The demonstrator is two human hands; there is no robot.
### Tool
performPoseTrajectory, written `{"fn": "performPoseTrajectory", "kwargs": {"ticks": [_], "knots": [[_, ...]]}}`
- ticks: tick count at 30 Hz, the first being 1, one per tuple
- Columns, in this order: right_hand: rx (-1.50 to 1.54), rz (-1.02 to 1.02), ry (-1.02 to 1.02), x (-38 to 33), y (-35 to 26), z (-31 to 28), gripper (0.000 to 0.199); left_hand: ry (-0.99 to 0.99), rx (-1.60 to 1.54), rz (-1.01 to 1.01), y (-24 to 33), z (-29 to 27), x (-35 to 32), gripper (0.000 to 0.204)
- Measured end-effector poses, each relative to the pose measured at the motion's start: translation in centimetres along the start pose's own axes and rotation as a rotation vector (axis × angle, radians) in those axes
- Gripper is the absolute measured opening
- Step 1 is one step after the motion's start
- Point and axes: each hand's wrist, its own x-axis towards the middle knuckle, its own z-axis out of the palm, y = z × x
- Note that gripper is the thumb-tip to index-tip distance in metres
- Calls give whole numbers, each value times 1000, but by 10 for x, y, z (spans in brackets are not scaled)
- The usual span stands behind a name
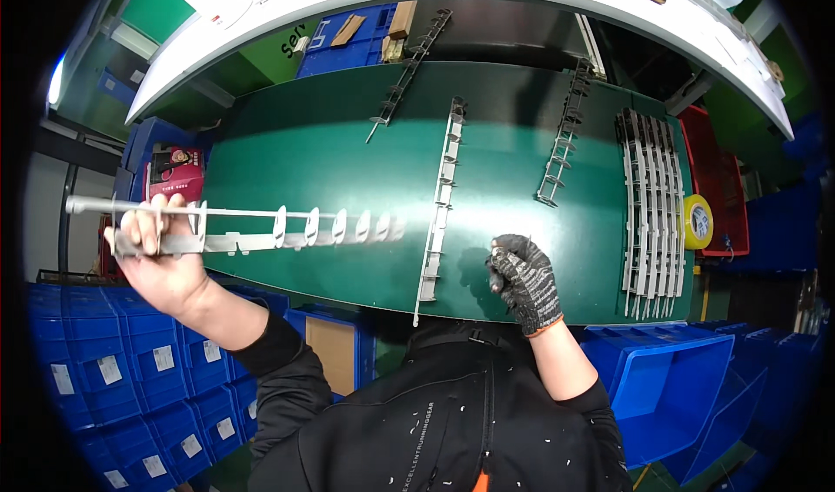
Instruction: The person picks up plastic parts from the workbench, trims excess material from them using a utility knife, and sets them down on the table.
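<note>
My bare left hand is closed around one end of a long metal strip with a rod and several upright tabs. This piece is held raised over the left part of the green table, its far end blurred. My right hand, in a grey knitted glove with an orange cuff, hovers at the table's near edge with its fingers curled together. Whatever is between those fingers, if anything, is too small to make out. Between my hands lies a similar metal strip, running away from me.
Two more metal strips lie further back, one at left, one at right. Several are stacked at the right beside a yellow tape roll and red bin. Blue crates and an open blue bin flank me.
</note>
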Motion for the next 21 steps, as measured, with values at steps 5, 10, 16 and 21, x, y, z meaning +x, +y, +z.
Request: {"fn": "performPoseTrajectory", "kwargs": {"ticks": [5, 10, 16, 21], "knots": [[44, 304, -157, 8, 11, 0, 24, 277, -363, 61, -32, -20, -35, 37], [265, 9, 136, 28, -5, -11, 8, 238, -502, -113, -102, -35, -74, 46], [176, -318, 335, 17, -53, -27, 11, -92, -297, -470, -129, -81, -132, 43], [67, -312, 164, 14, -62, -18, 12, -591, 440, -787, -118, -91, -98, 38]]}}
